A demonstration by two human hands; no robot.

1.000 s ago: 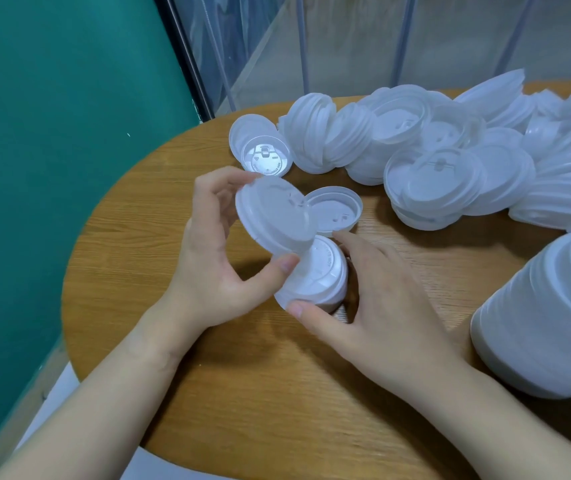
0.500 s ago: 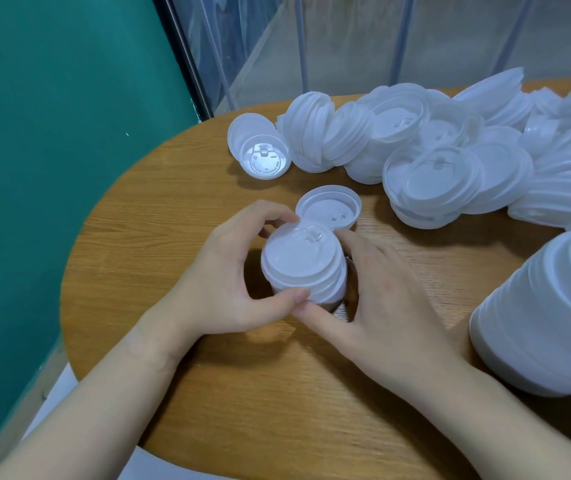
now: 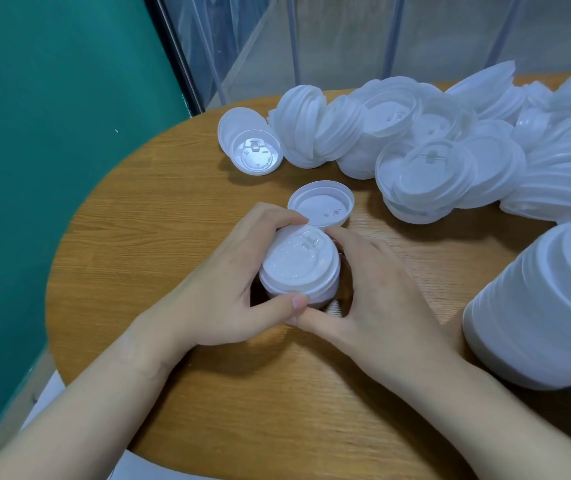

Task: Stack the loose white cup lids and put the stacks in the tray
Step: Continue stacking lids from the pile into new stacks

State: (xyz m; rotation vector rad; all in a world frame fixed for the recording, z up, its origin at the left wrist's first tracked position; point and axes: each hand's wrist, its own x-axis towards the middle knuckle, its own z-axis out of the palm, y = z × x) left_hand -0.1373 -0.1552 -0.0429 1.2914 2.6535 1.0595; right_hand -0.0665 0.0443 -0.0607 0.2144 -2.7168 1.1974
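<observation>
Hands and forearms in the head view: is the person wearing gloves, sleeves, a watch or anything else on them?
Nothing worn shows. The left hand and right hand are bare, with no gloves, rings or wristbands in view. Both forearms are uncovered right down to the bottom edge of the frame, so no sleeve appears. The visible fingernails are short and look unpainted. No cables or markings show on either arm.

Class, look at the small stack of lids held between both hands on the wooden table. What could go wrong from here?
1. The stack is held only at its sides by the left hand and right hand; a lid seated crooked could make it lean or slip apart.
2. The upturned lid sits right behind the fingers and may get knocked.
3. The heap of lids could slide closer.
</observation>
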